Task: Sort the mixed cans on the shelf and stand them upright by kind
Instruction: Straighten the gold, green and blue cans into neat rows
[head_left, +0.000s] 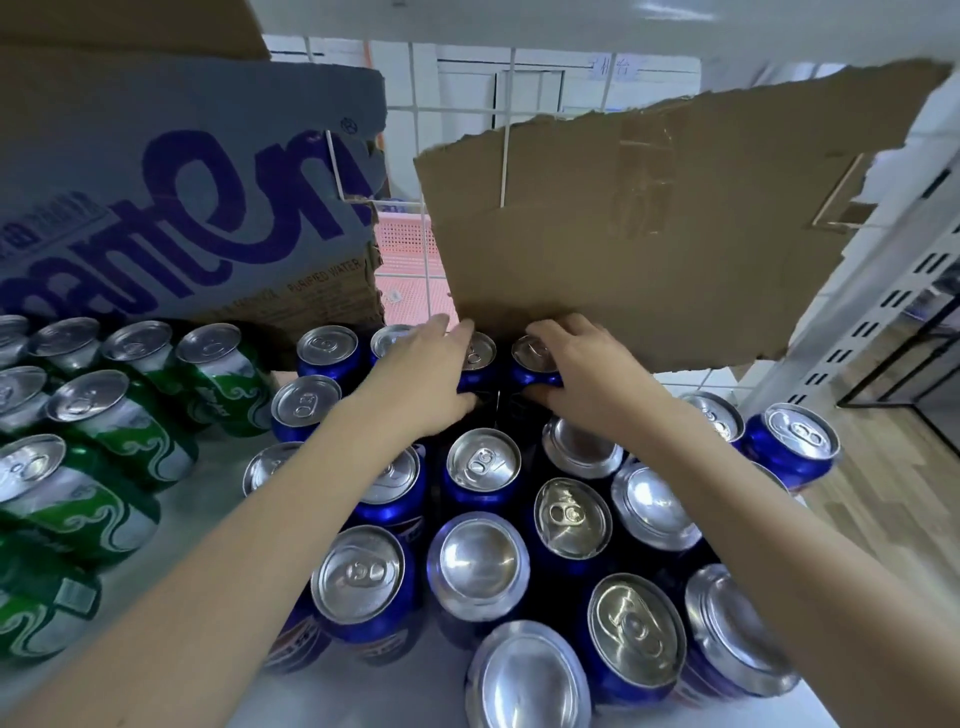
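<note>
two blue cans gripped at the back of the shelf (218, 499)
one blue can (479, 364) is clasped by the left hand (428, 376), another blue can (535, 364) by the right hand (576, 371).

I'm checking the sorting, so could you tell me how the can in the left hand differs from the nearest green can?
The can in the left hand is blue, at the back; the nearest green can stands front left, untouched. Both are upright.
</note>
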